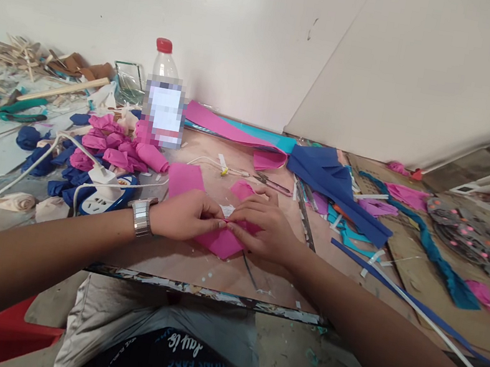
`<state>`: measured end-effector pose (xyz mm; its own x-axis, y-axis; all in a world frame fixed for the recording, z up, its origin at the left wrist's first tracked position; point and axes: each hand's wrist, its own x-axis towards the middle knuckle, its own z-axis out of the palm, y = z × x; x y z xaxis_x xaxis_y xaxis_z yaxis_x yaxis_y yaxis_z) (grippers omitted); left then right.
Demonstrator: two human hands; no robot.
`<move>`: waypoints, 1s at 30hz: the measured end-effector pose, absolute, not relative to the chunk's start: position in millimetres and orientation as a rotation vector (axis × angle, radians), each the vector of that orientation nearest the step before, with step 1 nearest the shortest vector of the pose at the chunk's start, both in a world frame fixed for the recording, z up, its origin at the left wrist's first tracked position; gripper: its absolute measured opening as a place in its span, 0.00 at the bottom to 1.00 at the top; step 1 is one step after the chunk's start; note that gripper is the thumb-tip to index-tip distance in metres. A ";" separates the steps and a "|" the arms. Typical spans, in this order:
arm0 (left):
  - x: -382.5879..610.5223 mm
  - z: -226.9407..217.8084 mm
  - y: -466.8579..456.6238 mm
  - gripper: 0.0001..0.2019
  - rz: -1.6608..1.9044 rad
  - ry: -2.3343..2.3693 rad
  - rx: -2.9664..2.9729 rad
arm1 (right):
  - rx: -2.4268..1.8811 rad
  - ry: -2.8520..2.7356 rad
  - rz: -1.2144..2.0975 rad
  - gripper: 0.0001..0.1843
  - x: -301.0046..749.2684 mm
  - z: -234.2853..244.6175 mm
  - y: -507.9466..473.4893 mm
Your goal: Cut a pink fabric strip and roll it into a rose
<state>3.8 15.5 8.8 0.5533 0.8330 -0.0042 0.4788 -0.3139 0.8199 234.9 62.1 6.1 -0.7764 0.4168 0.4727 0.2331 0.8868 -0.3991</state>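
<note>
A folded strip of bright pink crepe paper or cloth (219, 246) lies across the table just in front of me. My left hand (189, 214) pinches its folded middle between thumb and forefinger; a metal-banded watch (143, 218) is on that wrist. From the other side my right hand (263, 225) pinches the same fold, its thumb almost meeting the left thumb. One end of the strip (185, 180) sticks out beyond my left hand. A small white bit shows between the fingers, too little of it to name.
Pink rolled flowers (112, 141) and blue ones heap at left beside a power strip (104, 200) with a white cable. Behind stand a red-capped bottle (166, 65) and a lit phone (166, 109). Blue material (338, 190), a white stick (433, 324) and green-handled pliers (23, 109) lie around.
</note>
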 end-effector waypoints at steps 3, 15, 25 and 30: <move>3.4 10.4 15.9 0.18 0.550 1.038 1.911 | -0.465 -2.462 0.394 0.07 235.9 5.5 63.9; 1.9 11.9 18.6 0.14 0.595 1.036 1.783 | -0.371 -2.454 0.267 0.05 236.1 9.3 63.2; 3.7 10.2 18.1 0.22 0.628 1.054 1.788 | -0.385 -2.466 0.237 0.04 236.5 10.7 61.7; 5.9 7.4 15.1 0.19 0.682 1.085 1.897 | -0.435 -2.476 0.210 0.04 235.8 9.4 61.8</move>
<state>5.9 15.1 7.4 0.4805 0.8754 0.0525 0.4266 -0.2856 0.8582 235.8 61.8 9.4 -0.7604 0.3556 0.5435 0.2590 0.9334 -0.2483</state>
